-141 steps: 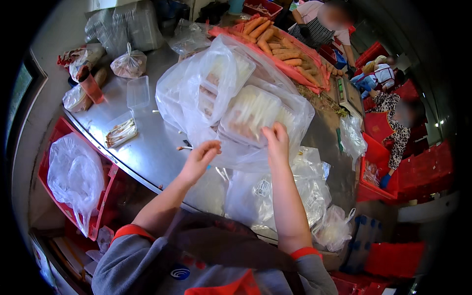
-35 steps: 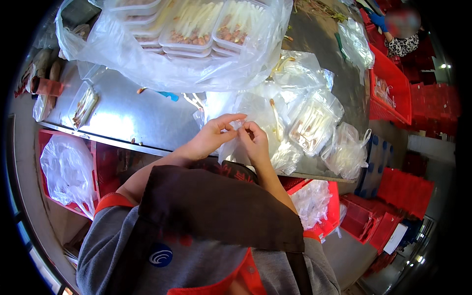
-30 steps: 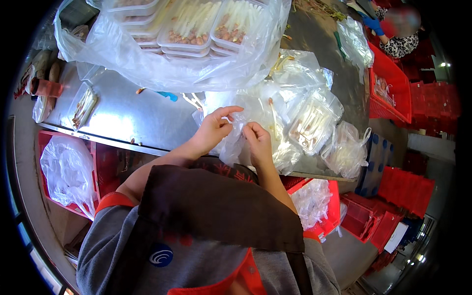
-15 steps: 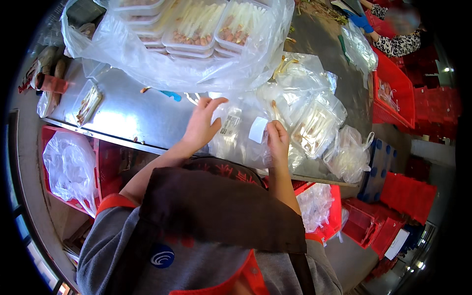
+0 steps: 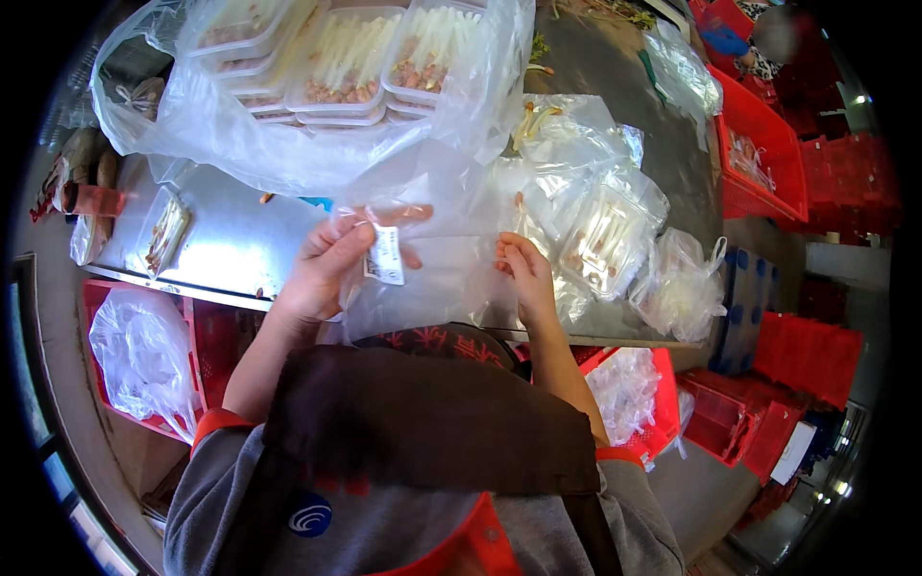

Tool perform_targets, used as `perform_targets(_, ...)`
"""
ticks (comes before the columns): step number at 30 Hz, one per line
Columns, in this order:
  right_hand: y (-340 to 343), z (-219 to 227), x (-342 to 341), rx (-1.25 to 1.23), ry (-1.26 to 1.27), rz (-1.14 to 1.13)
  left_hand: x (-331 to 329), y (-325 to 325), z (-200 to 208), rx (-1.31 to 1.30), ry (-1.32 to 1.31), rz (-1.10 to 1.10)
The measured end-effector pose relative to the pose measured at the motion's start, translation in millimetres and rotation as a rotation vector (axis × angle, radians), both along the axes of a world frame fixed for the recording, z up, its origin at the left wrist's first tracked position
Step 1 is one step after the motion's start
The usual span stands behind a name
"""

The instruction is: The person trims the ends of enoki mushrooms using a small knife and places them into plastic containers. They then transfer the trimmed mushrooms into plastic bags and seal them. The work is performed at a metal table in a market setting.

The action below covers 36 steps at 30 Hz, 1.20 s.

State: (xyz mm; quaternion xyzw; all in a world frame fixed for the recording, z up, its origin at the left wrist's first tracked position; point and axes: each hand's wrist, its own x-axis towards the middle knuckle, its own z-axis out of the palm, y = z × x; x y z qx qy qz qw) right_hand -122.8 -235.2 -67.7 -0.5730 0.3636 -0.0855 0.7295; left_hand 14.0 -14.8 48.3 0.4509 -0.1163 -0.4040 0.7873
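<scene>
Left hand (image 5: 331, 259): closed on a flat clear bag (image 5: 447, 274), the thumb laid over the edge of a white label (image 5: 386, 257); its fingers are seen through the film, though whether they lie inside or behind cannot be told. Right hand (image 5: 523, 274): the bag's opposite edge pinched. The clear bag is held above the near edge of the worktop (image 5: 245, 226). Risks, as judged: thin film could be torn or creased by uneven pulling; the label could be wrinkled by thumb pressure. Surface, bare metal: at the far side, stacked trays (image 5: 346, 67) of pale stems, contained in a large bag (image 5: 259, 158); at left, one small tray (image 5: 166, 230); at right, a wrapped tray (image 5: 600, 245) and a tied bag (image 5: 679, 288). Room: red crates flanking the worktop, one at left (image 5: 199, 360), one at right (image 5: 783, 182); at upper right, a co-worker's blue glove (image 5: 722, 40).
</scene>
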Motion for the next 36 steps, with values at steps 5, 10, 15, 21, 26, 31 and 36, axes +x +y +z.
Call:
perform_targets(5, 14.7, 17.5, 11.0, 0.323, -0.338, 0.293, 18.4, 26.9, -39.8, -0.113, 0.130, 0.028)
perform_targets(10, 5.6, 20.4, 14.6, 0.407, -0.259, 0.349, 20.5, 40.3, -65.0, 0.024, 0.198, 0.211)
perform_targets(15, 18.6, 11.3, 20.4, 0.848, -0.250, 0.214, 22.9, 50.6, -69.7, 0.010, 0.195, 0.158)
perform_targets(21, 28.5, 8.4, 18.8, 0.823, 0.012, 0.391, 27.5, 60.1, -78.1, -0.013, 0.206, 0.175)
perform_targets(26, 32.3, 32.9, 20.2, 0.388, -0.130, 0.416, 25.0, 69.2, -90.4, 0.622, -0.332, 0.397)
perform_targets(31, 46.3, 38.5, 18.0, 0.196, -0.270, 0.338, 0.6, 54.6, -50.3, 0.689, -0.530, 0.297)
perform_targets(36, 65.5, 67.0, 22.1, 0.464, -0.242, 0.294, -31.6, -5.1, -41.7, 0.323, -0.558, -0.082)
